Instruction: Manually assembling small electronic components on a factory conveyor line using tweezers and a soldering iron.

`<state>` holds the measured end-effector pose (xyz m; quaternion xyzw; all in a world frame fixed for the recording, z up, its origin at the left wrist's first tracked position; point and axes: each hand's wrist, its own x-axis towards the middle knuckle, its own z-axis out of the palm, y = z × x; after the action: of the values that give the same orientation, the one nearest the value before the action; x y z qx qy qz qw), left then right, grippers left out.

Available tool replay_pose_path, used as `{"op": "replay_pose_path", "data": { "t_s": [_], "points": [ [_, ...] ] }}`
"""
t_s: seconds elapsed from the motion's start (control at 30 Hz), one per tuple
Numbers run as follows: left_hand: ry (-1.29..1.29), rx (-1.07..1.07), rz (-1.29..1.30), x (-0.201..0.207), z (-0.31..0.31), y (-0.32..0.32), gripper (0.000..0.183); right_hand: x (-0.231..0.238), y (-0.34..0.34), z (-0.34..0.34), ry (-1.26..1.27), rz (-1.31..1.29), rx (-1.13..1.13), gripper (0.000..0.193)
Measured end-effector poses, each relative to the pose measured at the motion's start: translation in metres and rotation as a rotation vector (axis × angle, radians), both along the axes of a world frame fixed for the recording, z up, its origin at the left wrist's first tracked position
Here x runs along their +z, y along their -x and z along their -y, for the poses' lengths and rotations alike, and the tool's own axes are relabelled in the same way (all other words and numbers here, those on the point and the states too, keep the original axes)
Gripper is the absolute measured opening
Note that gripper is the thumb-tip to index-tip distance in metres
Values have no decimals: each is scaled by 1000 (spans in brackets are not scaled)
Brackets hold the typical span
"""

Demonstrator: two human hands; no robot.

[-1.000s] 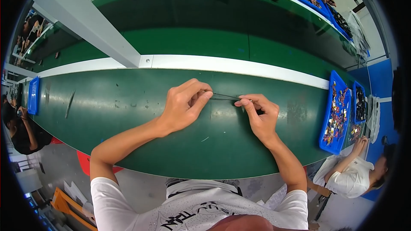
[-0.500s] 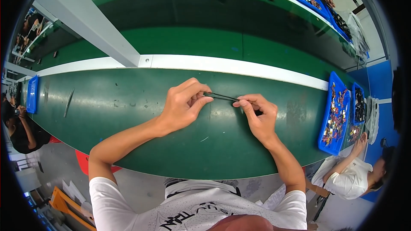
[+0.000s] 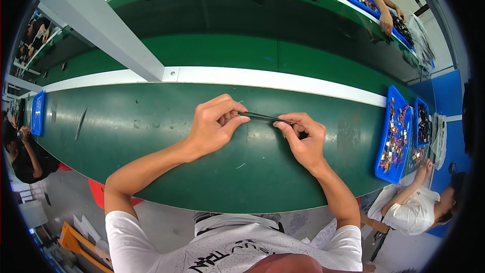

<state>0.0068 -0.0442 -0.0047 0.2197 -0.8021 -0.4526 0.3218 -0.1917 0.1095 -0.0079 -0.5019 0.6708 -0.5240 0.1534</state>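
Observation:
In front of my chest, over the green table (image 3: 212, 182), a thin black tool that looks like a pair of tweezers (image 3: 262, 117) stretches between my hands. My left hand (image 3: 214, 124) pinches its left end between thumb and fingers. The right end sits in the closed fingers of my right hand (image 3: 305, 136), and part of it is hidden there. Both hands are raised a little above the tabletop. Further left on the table lies a slim metal pair of tweezers (image 3: 81, 122), apart from my hands.
A blue tray (image 3: 384, 169) of small colourful parts stands at the right, beside a smaller blue tray (image 3: 423, 122) with black parts. Beyond a white rail (image 3: 273, 79) runs a green conveyor belt (image 3: 212, 45) carrying small parts. A grey post (image 3: 111, 25) rises at left. Co-workers sit around.
The tool has turned slightly, and more of it shows by my right fingers. Parts on the belt have shifted left. A co-worker's hand at the far right has reached out over the belt.

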Motion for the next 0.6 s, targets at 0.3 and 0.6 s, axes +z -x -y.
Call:
{"op": "replay_pose_path", "data": {
  "t_s": [0.3,0.6],
  "points": [
    [-2,29,4,1,-1,1,14,6,-1,0,-18,-19,34,18],
    [-7,23,20,1,1,0,15,2,1,-1,-3,-35,39,19]
  ]
}}
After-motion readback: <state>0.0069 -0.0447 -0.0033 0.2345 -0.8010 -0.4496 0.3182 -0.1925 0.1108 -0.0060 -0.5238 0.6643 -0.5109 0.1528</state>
